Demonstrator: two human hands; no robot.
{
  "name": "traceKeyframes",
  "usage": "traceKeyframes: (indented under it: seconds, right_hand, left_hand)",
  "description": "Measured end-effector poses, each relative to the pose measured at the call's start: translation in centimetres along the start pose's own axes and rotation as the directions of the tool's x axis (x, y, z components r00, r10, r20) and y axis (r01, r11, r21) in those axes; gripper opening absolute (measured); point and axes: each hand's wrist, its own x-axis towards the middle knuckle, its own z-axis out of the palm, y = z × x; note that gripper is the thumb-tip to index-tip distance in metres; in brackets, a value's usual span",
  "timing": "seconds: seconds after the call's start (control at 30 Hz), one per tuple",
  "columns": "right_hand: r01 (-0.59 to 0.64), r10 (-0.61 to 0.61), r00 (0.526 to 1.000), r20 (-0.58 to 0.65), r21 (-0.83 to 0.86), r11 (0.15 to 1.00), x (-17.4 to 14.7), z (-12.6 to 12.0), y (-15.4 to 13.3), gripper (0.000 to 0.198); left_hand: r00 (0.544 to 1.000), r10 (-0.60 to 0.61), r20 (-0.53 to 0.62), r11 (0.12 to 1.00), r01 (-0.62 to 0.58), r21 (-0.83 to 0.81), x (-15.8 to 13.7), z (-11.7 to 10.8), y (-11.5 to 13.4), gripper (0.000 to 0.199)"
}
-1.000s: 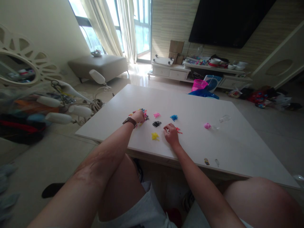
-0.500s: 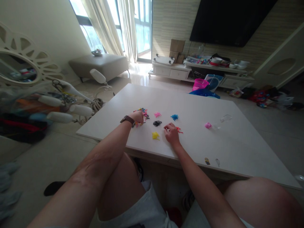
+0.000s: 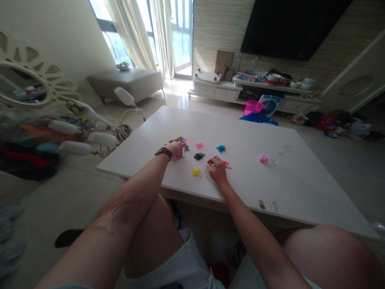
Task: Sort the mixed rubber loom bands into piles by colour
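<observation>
My left hand (image 3: 175,150), with a brown-strapped watch on its wrist, reaches down at a mixed pile of thin coloured pieces (image 3: 184,141). Its fingers are bent together, and whatever is between them is too small to make out. My right hand (image 3: 217,169) rests on the table with fingers curled into a pinch; their contents cannot be made out. Beside it lies a red-orange pile (image 3: 227,165), partly covered by the hand. Between my hands are a black pile (image 3: 199,156) and a yellow pile (image 3: 197,172). Farther back lie a pink pile (image 3: 199,145) and a blue pile (image 3: 221,149).
On the white table (image 3: 240,184) stand a pink object (image 3: 263,159) and a clear container (image 3: 285,150) to the right. A small yellow-and-dark figure piece (image 3: 262,204) and a clear piece (image 3: 274,206) lie near the front edge. White lamp shades (image 3: 104,139) crowd the left side.
My left hand has shifted slightly to the right over the mixed pile, uncovering more pieces at its far left. My right hand stays nearly in place.
</observation>
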Motion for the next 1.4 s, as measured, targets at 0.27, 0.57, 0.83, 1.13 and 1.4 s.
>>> traceKeyframes:
  seconds: [0.27,0.57,0.83,1.13,1.4]
  right_hand:
    - [0.014,-0.014,1.000,-0.008,0.001,1.000,0.0,0.0,0.0,0.015]
    - [0.021,-0.021,1.000,-0.003,-0.004,1.000,0.0,0.0,0.0,0.015]
    - [0.008,-0.008,1.000,0.013,-0.013,1.000,0.0,-0.2,-0.3,0.015]
    - [0.019,-0.019,1.000,0.000,-0.007,1.000,0.0,-0.1,0.0,0.016]
    - [0.177,-0.177,0.984,0.022,0.013,0.984,-0.2,-0.7,-1.0,0.026]
  left_hand:
    - [0.985,0.173,-0.002,0.969,-0.171,-0.178,-0.2,-0.2,1.1,0.010]
    - [0.959,0.184,-0.215,0.960,-0.222,-0.171,0.0,1.0,3.8,0.011]
    - [0.942,0.249,-0.222,0.940,-0.291,-0.180,0.5,1.6,4.6,0.018]
    - [0.929,0.304,-0.211,0.881,-0.358,-0.309,-0.2,1.2,4.9,0.022]
    - [0.910,0.379,-0.167,0.742,-0.407,-0.533,-0.1,1.2,5.3,0.020]
